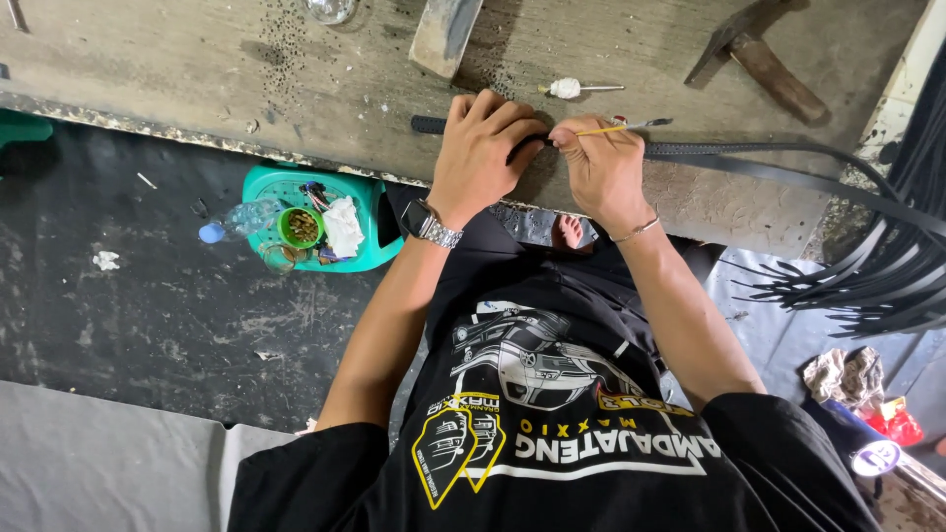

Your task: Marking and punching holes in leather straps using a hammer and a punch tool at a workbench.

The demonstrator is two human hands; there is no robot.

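Note:
A long black strap (749, 158) lies along the near edge of a worn wooden workbench (197, 69). My left hand (483, 153), with a metal wristwatch on its wrist, presses down on the strap's left end. My right hand (601, 167), wearing a thin bracelet, holds a small yellow-handled brush (626, 126) just above the strap, its tip pointing right. The part of the strap under both hands is hidden.
A hammer (764, 59) lies at the back right of the bench, a wooden block (443, 34) at the back middle, a white-tipped stick (576, 89) near it. A teal stool (315, 217) with cups and a bottle stands on the floor at left. A bundle of black straps (877, 276) hangs at right.

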